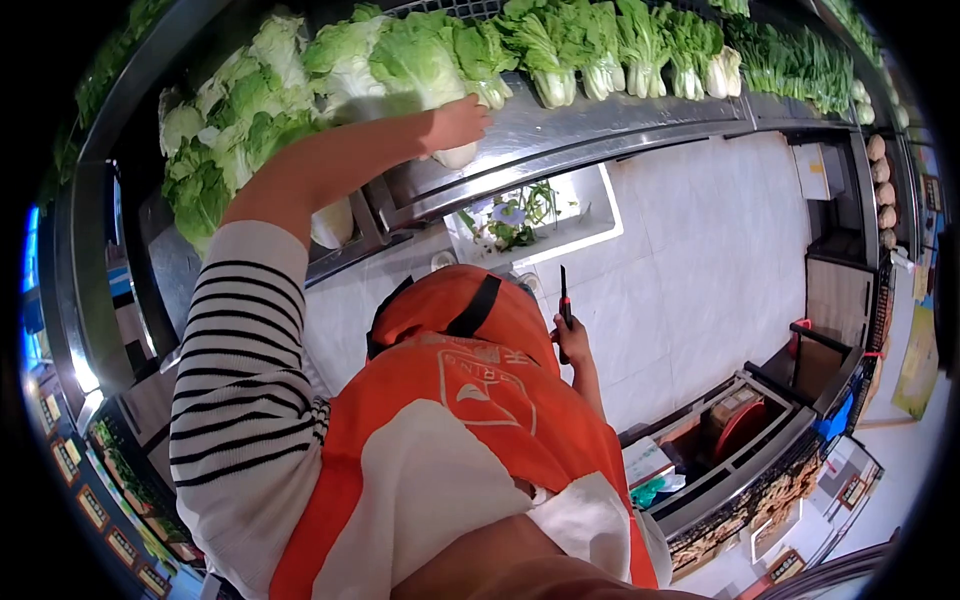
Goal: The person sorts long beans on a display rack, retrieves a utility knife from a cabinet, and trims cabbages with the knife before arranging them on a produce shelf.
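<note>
My left hand (460,124) reaches across to the metal shelf. Its fingers are closed over the lower part of a napa cabbage (415,62), whose white base (457,156) shows below the hand. The cabbage lies with its leaves toward the back. Low beside my apron, my right hand (574,342) grips a knife (565,308) with a black and red handle. The narrow dark blade points up and away from me, apart from any vegetable.
More cabbages (270,90) lie at the left, and leafy greens (600,45) line the shelf (600,125). A white bin (600,225) with leaf scraps stands on the floor (700,270) below. An open-topped cabinet (740,440) is at the lower right.
</note>
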### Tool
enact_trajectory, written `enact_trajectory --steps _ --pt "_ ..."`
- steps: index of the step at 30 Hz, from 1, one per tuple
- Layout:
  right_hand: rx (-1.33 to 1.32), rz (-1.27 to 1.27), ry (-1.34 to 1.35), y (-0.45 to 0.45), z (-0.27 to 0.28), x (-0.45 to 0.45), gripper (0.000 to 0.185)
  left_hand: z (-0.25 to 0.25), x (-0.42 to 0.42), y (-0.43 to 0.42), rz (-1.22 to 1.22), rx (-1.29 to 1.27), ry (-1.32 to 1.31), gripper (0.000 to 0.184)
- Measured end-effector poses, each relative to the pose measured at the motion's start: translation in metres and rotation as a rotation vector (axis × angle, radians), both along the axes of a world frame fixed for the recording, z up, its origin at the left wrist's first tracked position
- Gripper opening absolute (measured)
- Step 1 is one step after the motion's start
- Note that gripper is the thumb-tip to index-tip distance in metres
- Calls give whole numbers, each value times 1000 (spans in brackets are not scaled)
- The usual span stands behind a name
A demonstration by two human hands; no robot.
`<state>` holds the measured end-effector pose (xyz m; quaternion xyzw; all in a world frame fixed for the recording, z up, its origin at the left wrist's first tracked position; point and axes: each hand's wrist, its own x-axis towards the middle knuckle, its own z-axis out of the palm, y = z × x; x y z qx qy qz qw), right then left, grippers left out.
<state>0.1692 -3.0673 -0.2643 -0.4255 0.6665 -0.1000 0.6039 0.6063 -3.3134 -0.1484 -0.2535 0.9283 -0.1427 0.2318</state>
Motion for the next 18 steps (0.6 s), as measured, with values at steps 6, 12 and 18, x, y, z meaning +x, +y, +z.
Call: enact_trajectory --steps 6,12,18 --pt "-10 130 -31 -39 19 26 41 22 -3 -7 -6 143 31 89" --pt "-37 252 -23 -68 21 33 42 61 -35 81 210 -110 159 59" --pt "-49 261 -1 -90 33 32 44 59 -42 225 753 -84 1273 48"
